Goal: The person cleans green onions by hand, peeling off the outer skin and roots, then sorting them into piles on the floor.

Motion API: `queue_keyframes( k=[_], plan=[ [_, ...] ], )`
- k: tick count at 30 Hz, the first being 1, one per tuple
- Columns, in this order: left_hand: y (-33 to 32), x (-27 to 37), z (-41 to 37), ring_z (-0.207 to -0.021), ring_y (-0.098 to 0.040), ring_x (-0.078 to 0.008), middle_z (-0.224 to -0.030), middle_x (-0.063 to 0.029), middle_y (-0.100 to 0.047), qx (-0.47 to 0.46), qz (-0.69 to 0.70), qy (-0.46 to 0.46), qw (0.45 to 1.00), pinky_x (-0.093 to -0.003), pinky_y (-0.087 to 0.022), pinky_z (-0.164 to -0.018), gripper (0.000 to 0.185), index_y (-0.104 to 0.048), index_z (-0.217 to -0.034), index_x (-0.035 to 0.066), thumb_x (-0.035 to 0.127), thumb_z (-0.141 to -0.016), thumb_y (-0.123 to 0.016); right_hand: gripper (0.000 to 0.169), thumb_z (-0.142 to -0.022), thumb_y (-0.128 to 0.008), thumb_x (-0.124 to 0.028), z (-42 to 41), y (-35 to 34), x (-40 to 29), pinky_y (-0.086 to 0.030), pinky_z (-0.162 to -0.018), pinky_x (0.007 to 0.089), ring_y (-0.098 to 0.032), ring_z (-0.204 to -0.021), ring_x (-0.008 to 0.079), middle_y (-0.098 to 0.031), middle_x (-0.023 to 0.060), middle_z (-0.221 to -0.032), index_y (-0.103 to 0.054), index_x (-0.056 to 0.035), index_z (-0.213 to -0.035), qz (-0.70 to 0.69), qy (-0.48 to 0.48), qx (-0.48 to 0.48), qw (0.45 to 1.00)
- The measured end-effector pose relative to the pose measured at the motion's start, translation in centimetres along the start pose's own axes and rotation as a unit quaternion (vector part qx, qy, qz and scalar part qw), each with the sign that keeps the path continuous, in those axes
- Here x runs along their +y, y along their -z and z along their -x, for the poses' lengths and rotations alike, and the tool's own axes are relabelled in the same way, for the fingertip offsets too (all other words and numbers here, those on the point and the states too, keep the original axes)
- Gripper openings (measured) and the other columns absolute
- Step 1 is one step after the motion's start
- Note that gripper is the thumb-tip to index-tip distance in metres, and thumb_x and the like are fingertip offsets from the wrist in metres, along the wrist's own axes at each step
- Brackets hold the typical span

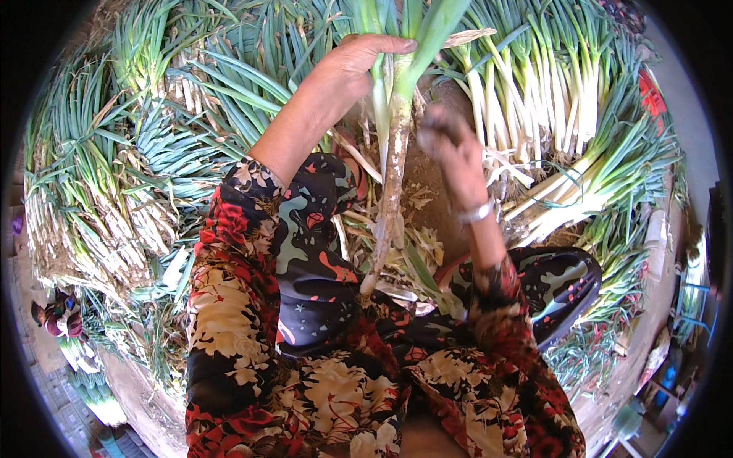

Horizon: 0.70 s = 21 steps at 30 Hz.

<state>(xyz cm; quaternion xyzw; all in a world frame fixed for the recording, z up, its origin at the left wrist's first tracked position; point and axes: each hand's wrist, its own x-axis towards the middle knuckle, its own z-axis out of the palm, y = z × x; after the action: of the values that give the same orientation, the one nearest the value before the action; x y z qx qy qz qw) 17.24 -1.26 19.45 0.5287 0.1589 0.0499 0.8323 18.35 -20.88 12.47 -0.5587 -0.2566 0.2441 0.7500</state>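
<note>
My left hand (366, 54) grips a large green onion (395, 149) at the base of its green leaves. The stalk slants down towards my lap, its roots near my clothing and its lower part brown with dry, soiled skin. A loose pale strip of leaf hangs along the stalk's left side. Just right of the stalk is my right hand (455, 154), blurred, with dark fingertips curled; whether anything is between them cannot be seen. A metal bracelet (476, 213) circles that wrist.
Peeled leaves and skins (421, 246) litter the soil between my legs. Cleaner white-stalked green onions (527, 109) lie at the upper right, with another bunch (564, 197) below them. Soiled, rooted green onions (109, 217) are heaped on the left. Another person (60, 318) shows at the far left.
</note>
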Motion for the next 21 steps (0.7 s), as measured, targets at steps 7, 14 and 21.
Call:
queue_keyframes(
  k=[7,14,21],
  plan=[
    [1.2,-1.8,-1.2,-0.088,-0.061,-0.0269,-0.097,-0.0174,-0.060,0.044,0.004,-0.055,0.998,-0.0382,-0.050,-0.080,0.042,-0.048,-0.106,-0.009,0.005,-0.073,-0.069,0.022,-0.072,-0.069,-0.005,-5.7,-3.0,-1.5,-0.048,-0.064,0.0234,-0.060,-0.071,0.0123,-0.065,0.0100,-0.080,-0.058,0.0046,-0.088,-0.026,0.081,0.042,0.995],
    [0.1,0.8,0.1,-0.087,-0.061,-0.0314,-0.089,-0.0226,-0.059,0.122,-0.014,-0.093,0.988,-0.0428,-0.052,-0.080,0.031,-0.048,-0.096,-0.016,-0.002,-0.074,-0.065,0.009,-0.071,-0.063,-0.006,-5.1,-3.0,-1.5,-0.043,-0.047,0.0211,-0.053,-0.054,0.0092,-0.061,0.0052,-0.068,-0.060,0.0012,-0.075,0.168,0.074,0.023,0.983],
    [3.9,1.1,-1.2,-0.068,-0.063,-0.0272,-0.080,-0.0157,-0.062,0.118,0.016,-0.093,0.989,-0.0387,-0.054,-0.060,0.017,-0.059,-0.091,-0.007,0.000,-0.076,-0.060,0.022,-0.067,-0.066,-0.016,6.0,2.6,9.8,-0.048,-0.053,0.0361,-0.058,-0.056,0.0233,-0.060,0.0120,-0.065,-0.058,0.0046,-0.069,0.276,-0.221,0.016,0.935]
  ],
)
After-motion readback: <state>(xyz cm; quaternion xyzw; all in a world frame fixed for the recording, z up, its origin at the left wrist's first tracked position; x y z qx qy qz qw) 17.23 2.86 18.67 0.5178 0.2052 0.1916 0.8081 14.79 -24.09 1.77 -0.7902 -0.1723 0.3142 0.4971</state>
